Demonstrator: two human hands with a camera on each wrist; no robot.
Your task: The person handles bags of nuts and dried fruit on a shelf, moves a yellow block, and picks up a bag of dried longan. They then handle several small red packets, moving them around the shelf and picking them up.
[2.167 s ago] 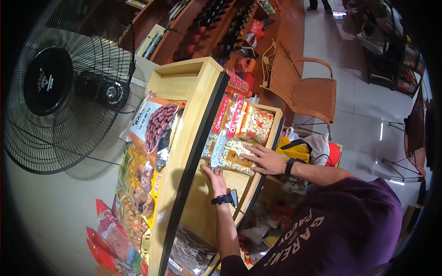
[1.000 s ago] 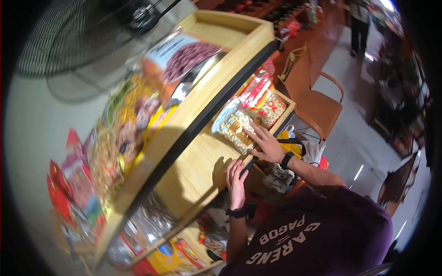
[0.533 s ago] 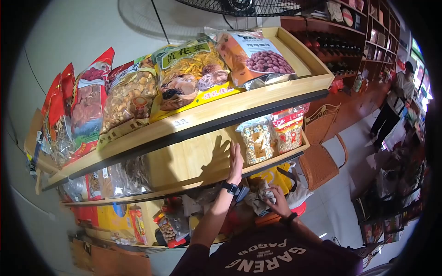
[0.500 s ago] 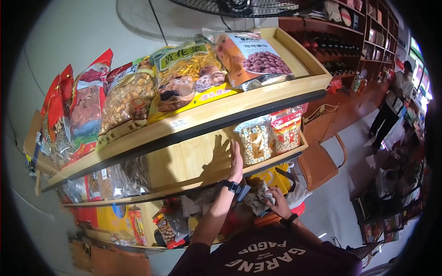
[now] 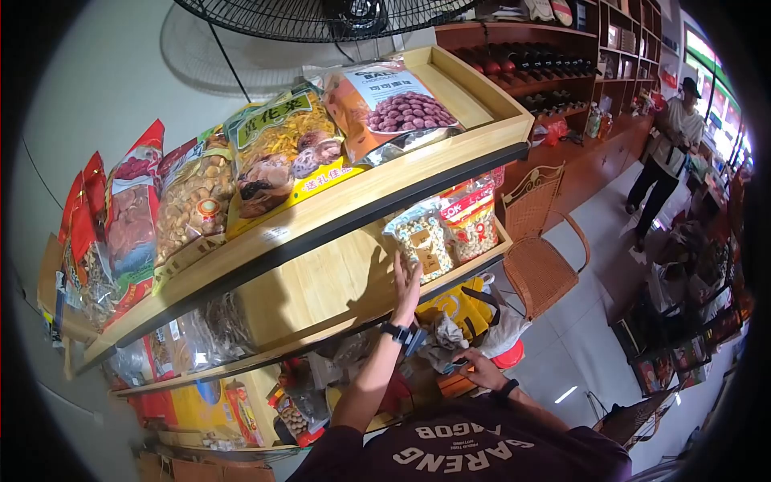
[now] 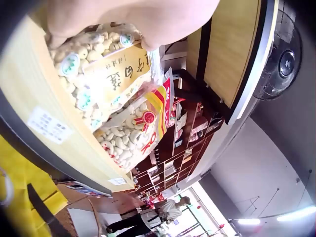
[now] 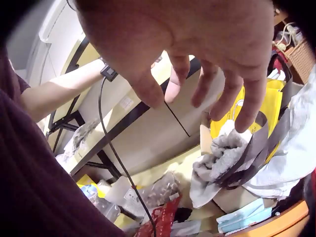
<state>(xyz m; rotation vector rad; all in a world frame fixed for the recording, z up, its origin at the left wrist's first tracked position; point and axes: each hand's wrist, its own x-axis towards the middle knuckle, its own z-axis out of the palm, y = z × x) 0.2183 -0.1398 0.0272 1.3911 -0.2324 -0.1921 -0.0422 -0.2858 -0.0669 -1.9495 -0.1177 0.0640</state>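
I've got the left hand, fingers extended, touching the white-seed bag toward the right on the wooden tray, partly hiding it in the wrist view. The right hand, loosely curled and empty, hangs near grey cloth, cropped above.

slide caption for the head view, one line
Left hand at a clear bag on a wooden shelf, below a row of food packets.

Fan: one seen, top | wicker chair: one, right of centre | hands: two seen, lower centre | standing person: one counted, upper right
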